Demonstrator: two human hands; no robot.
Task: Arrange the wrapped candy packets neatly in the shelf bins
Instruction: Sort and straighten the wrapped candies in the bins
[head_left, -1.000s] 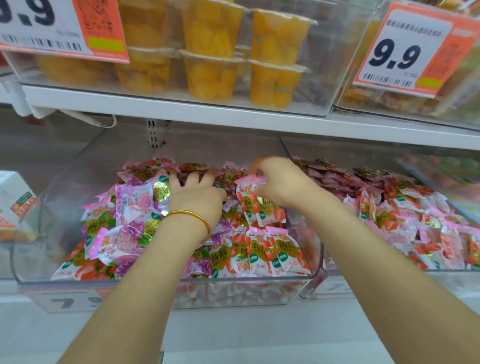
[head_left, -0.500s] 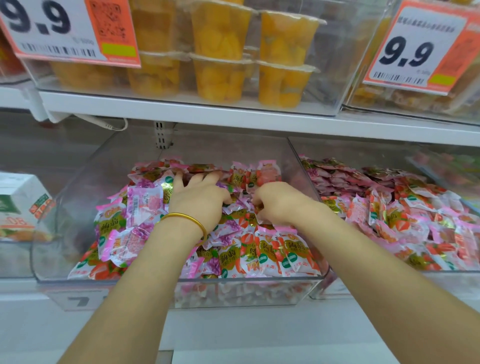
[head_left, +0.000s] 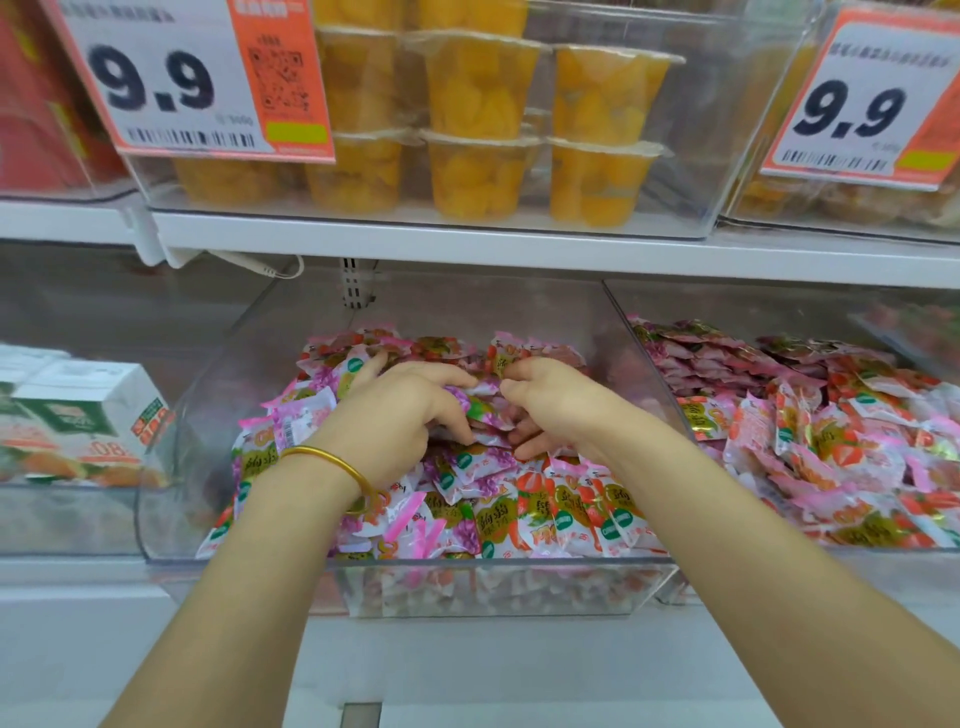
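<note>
A clear plastic bin (head_left: 493, 587) on the lower shelf holds a heap of pink, purple and red wrapped candy packets (head_left: 550, 519). Both hands are deep in the middle of the heap. My left hand (head_left: 400, 410), with a gold bangle on its wrist, curls its fingers round purple candy packets (head_left: 480, 410). My right hand (head_left: 545, 405) faces it, fingers curled into the same cluster of packets from the right. The fingertips of both hands are partly buried.
A second clear bin (head_left: 649, 332) to the right holds more red and pink packets (head_left: 831, 441). A white carton (head_left: 83, 410) stands in the left bin. The upper shelf (head_left: 467, 249) carries fruit cups (head_left: 483, 176) and two price tags (head_left: 192, 78) reading 9.9.
My right hand dropped from the back of the bin to the middle of the heap. Both hands drew together and curled around a cluster of packets. The camera moved closer.
</note>
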